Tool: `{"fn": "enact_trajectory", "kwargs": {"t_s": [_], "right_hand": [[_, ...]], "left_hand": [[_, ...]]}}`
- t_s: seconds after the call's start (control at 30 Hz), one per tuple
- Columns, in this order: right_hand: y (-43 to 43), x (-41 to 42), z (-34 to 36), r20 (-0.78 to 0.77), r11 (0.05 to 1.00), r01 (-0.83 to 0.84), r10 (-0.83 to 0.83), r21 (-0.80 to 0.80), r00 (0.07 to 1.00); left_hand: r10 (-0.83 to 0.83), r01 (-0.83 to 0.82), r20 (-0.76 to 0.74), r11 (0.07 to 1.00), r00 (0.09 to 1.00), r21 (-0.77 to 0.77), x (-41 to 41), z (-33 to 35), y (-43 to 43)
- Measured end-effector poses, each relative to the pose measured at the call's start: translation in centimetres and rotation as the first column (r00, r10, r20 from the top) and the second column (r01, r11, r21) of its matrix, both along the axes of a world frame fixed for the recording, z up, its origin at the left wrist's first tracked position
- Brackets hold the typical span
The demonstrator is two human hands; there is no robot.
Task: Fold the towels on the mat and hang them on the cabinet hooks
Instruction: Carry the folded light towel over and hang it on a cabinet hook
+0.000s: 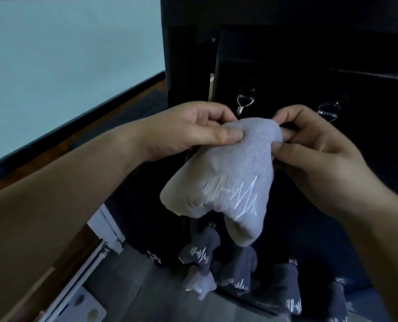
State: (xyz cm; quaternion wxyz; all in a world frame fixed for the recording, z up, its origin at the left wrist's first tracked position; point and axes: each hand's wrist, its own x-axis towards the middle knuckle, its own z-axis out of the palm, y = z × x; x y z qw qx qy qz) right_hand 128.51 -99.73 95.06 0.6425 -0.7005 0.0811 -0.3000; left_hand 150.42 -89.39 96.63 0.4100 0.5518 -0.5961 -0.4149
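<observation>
Towel of soft pale grey fleece with white zigzag stitching (225, 180), pinched at its folded top by left hand (193, 129) and right hand (309, 147) just below the clear cabinet hook (245, 98), looks light, limp, best gripped there.

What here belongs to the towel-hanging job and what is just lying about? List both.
Job: grey towel, pinched by left hand and right hand; clear hook; second hook; black cabinet; dark towels below.
Lying about: white spotted object, lower left.
</observation>
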Motion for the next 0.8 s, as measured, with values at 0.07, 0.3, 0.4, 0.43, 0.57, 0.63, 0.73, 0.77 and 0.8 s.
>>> {"fn": "enact_trajectory", "kwargs": {"t_s": [0.07,0.3,0.4,0.43,0.57,0.63,0.73,0.77,0.8], "right_hand": [[0.2,0.9,0.3,0.001,0.999,0.036,-0.036,-0.008,0.999],[0.0,3.1,1.4,0.049,0.969,0.217,-0.213,-0.118,0.976],[-0.7,3.5,1.1,0.042,0.893,0.404,-0.404,-0.198,0.914],[-0.9,3.5,0.9,0.042,0.847,0.477,-0.482,-0.233,0.875],[-0.3,3.9,-0.3,0.028,0.663,0.617,-0.671,-0.424,0.741],[0.1,4.1,-1.3,0.041,0.598,0.613,-0.698,-0.516,0.715],[0.3,4.3,-3.1,0.059,0.498,0.577,-0.722,-0.647,0.69],[0.3,4.3,-3.6,0.06,0.478,0.562,-0.724,-0.675,0.687],[0.3,4.3,-4.0,0.053,0.473,0.546,-0.721,-0.691,0.691]], "left_hand": [[-0.02,0.018,-0.057,1.0,0.998,-0.024,0.7,0.0,-0.3],[0.053,-0.075,-0.16,0.989,0.986,-0.131,2.7,0.8,-2.3],[0.138,-0.189,-0.314,0.972,0.939,-0.137,2.8,0.6,-3.3],[0.177,-0.239,-0.366,0.962,0.914,-0.13,2.6,0.3,-3.6],[0.368,-0.426,-0.41,0.903,0.835,-0.058,1.6,-1.9,-4.6],[0.454,-0.499,-0.374,0.866,0.809,-0.025,1.1,-3.2,-4.7],[0.52,-0.558,-0.413,0.829,0.747,0.035,0.2,-4.8,-4.6],[0.524,-0.563,-0.441,0.825,0.728,0.05,-0.1,-5.0,-4.5],[0.53,-0.571,-0.454,0.819,0.717,0.054,-0.4,-5.1,-4.5]]}}
